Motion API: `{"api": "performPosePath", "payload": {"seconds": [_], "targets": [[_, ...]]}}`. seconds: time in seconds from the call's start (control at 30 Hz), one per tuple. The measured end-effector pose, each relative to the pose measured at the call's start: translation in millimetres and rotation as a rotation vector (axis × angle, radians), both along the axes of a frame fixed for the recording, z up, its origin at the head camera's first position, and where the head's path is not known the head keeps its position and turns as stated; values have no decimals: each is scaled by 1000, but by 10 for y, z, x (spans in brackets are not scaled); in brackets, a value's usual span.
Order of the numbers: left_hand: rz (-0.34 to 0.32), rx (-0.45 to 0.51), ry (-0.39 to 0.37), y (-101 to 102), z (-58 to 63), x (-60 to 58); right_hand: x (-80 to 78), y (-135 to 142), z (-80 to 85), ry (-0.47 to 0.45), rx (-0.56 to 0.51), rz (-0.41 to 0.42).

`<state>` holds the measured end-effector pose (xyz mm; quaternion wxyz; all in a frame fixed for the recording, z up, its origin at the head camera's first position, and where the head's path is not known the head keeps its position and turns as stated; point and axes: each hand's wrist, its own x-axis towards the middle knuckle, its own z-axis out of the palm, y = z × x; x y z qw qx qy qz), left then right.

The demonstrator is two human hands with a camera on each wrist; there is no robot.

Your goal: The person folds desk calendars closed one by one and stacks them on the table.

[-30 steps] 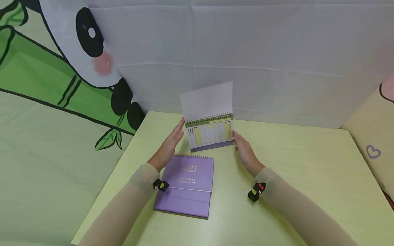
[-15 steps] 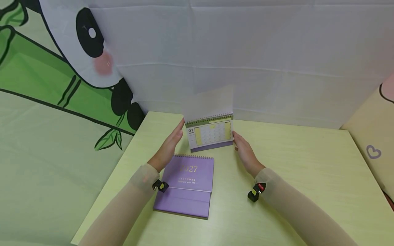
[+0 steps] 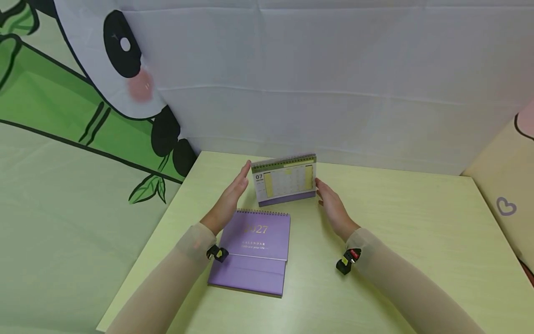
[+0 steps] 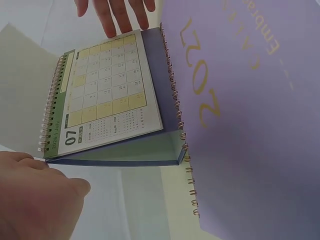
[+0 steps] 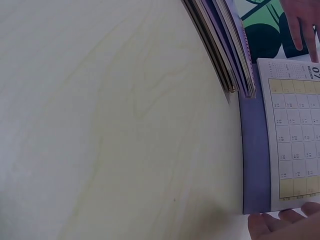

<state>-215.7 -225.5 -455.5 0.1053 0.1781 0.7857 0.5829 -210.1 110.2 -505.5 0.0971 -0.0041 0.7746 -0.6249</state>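
Note:
A spiral-bound desk calendar [image 3: 285, 181] stands on its purple base, its month page 07 facing me. My left hand [image 3: 227, 202] is at its left edge with fingers straight, fingertips near the top corner. At the lower right edge, my right hand [image 3: 333, 208] touches the calendar with relaxed fingers. In the left wrist view a pale page [image 4: 25, 80] slants behind the coil. Closer to me lies a second, purple calendar [image 3: 252, 273] lettered 2027, partly under my left wrist.
Both calendars are on a pale yellow-green table [image 3: 400, 232]. Behind it hangs a white cloth [image 3: 333, 69]. A printed panda and bamboo backdrop [image 3: 83, 111] covers the left side. Small black devices are strapped at both wrists.
The white page that stood up above the coil has dropped back behind the standing calendar, out of the head view. Both hands have stayed almost still.

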Motion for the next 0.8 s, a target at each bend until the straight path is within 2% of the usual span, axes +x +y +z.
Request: {"api": "performPosePath", "payload": {"seconds": [0.03,0.17,0.2,0.27,0.33,0.37,0.4,0.43,0.5,0.63,0.8], "targets": [[-2,-3,0,2,2,1,-28,18,-39,2,-5,4],[-22,-7,2,13,15,6,-257,148,-428,29,-55,-5],[-24,-8,2,16,17,10,-253,140,-423,30,-63,-16],[-26,-14,4,24,17,14,-349,188,-582,32,-75,-36],[-23,-18,6,29,13,18,-249,119,-397,21,-51,-49],[-20,-22,6,29,11,20,-234,115,-392,35,-38,-65],[-17,-24,6,30,9,21,-156,72,-274,29,-31,-74],[-17,-25,6,30,7,21,-151,74,-272,29,-24,-75],[-19,-23,5,28,4,22,-16,-1,-50,14,-20,-73],[-19,-19,2,30,2,24,11,1,-7,8,-31,-63],[-13,-8,2,35,8,33,-49,49,-146,53,-37,-87]]}}
